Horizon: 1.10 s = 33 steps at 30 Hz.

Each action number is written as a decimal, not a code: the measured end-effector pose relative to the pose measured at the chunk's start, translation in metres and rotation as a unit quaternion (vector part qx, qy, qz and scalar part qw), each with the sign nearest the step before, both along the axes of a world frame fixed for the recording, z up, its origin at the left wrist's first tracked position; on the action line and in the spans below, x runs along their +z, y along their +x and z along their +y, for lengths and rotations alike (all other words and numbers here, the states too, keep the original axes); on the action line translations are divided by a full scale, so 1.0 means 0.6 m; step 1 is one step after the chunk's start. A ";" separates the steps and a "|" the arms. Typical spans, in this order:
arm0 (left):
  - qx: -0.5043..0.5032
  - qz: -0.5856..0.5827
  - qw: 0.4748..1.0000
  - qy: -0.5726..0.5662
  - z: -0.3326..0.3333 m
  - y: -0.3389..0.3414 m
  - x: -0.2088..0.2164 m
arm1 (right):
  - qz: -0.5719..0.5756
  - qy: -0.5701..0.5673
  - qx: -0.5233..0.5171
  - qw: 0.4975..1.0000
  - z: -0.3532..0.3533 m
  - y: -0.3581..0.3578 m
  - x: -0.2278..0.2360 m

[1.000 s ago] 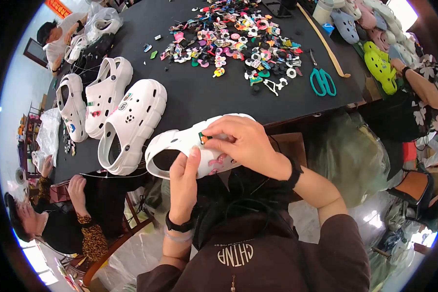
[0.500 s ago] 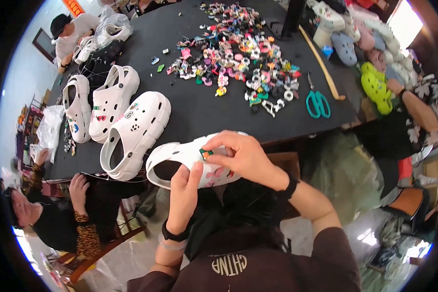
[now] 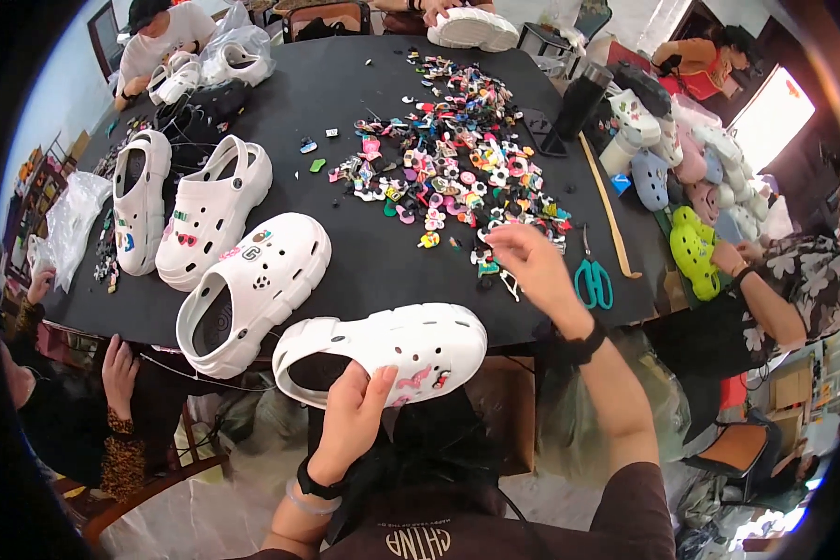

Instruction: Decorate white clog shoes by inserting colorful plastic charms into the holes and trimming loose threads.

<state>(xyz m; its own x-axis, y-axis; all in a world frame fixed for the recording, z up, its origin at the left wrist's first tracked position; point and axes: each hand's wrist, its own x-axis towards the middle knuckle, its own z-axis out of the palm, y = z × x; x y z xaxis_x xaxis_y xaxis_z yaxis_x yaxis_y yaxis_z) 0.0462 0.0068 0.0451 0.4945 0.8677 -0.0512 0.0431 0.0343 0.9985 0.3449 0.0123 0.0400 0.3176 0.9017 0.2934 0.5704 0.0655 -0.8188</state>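
Note:
My left hand point(image 3: 353, 411) grips a white clog point(image 3: 411, 327) at its opening, thumb on top and fingers inside. The clog lies sideways at the table's near edge, with a pink charm point(image 3: 414, 377) and a small red and black charm point(image 3: 441, 379) on its upper. My right hand point(image 3: 539, 275) is off the clog, above the near edge of a pile of small colourful shoe charms point(image 3: 467, 177). Its fingers are stretched out and seem to hold nothing. Close to its fingertips, a small dark charm with orange point(image 3: 455, 244) lies on the table.
Three white clogs with charms, the nearest one point(image 3: 261, 280) among them, stand left on the black table point(image 3: 345, 280). Teal scissors point(image 3: 594, 283), a wooden stick point(image 3: 609, 210) and a black bottle point(image 3: 583, 101) are right. Several co-workers sit around; one holds a lime clog point(image 3: 693, 252).
My right hand has left the clog and moved up and right to the charm pile. The green and orange charm it pinched at the clog is no longer there. My left hand keeps its hold.

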 end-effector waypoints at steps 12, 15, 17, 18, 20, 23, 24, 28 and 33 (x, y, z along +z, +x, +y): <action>-0.043 -0.039 0.998 -0.036 0.001 -0.010 -0.007 | -0.375 -0.117 -0.055 0.918 0.138 0.044 -0.040; -0.076 -0.012 0.996 -0.040 0.003 -0.024 -0.002 | -0.293 -0.081 -0.044 0.952 0.123 0.021 -0.007; -0.089 -0.025 0.994 -0.067 0.004 -0.026 -0.002 | -0.162 -0.046 0.011 0.986 0.100 -0.007 0.030; -0.086 -0.031 0.993 -0.071 0.004 -0.026 -0.003 | -0.033 -0.075 0.039 0.996 0.077 -0.021 0.053; -0.079 -0.054 0.992 -0.078 0.006 -0.022 -0.005 | 0.130 -0.090 0.137 0.978 0.028 -0.063 0.085; -0.071 -0.085 0.988 -0.112 0.008 -0.017 -0.004 | 0.188 -0.179 0.225 0.939 -0.023 -0.129 0.104; -0.067 -0.082 0.987 -0.123 0.010 -0.015 -0.003 | 0.159 -0.172 0.245 0.941 -0.033 -0.146 0.105; -0.055 -0.070 0.986 -0.143 0.012 -0.013 0.004 | 0.129 -0.214 0.203 0.947 -0.033 -0.171 0.100; -0.041 -0.067 0.988 -0.133 0.005 -0.013 0.002 | 0.162 -0.201 0.219 0.941 -0.026 -0.178 0.092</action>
<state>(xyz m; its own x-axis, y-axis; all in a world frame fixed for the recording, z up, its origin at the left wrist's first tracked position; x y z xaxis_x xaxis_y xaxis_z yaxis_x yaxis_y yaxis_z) 0.0384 0.0096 0.0462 0.5812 0.7886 -0.2008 -0.0761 0.2983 0.9514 0.2382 -0.0034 0.0952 -0.0965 0.9844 -0.1473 0.2769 -0.1157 -0.9539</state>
